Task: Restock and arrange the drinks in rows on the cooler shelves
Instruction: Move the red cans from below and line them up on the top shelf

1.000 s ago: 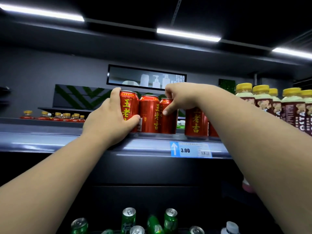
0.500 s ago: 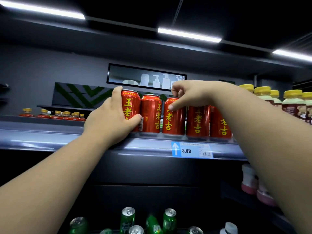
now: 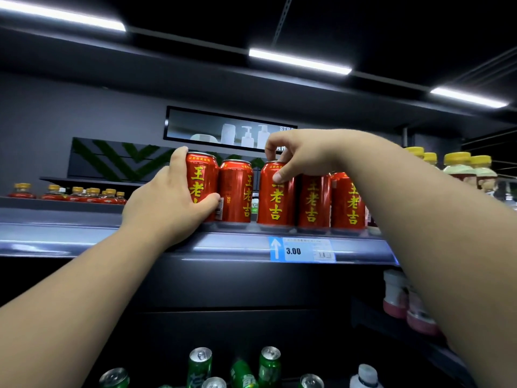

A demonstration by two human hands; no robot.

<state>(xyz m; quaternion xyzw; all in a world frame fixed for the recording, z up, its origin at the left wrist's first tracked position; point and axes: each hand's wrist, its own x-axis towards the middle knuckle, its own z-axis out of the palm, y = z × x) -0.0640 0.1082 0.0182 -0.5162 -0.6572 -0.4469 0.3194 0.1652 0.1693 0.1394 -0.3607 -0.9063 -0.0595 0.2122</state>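
Observation:
Several red cans with yellow lettering stand in a row along the front of the top cooler shelf [image 3: 84,236]. My left hand [image 3: 165,203] wraps around the leftmost red can [image 3: 202,177], thumb across its front. Beside it stands a second can [image 3: 236,191], turned partly sideways. My right hand [image 3: 299,154] pinches the rim of the third red can [image 3: 275,203] from above, thumb on its front. Two more red cans [image 3: 314,203] follow to the right, partly behind my right forearm.
A blue price tag [image 3: 300,250] reading 3.00 sits on the shelf's front rail. Yellow-capped bottles [image 3: 458,165] stand at the right end of the shelf. Green cans [image 3: 200,365] fill the shelf below, and pink-based bottles [image 3: 396,298] sit lower right.
My right hand has shifted from the side of the third can to gripping its top, and that can has turned its label forward. The left hand has stayed on the leftmost can.

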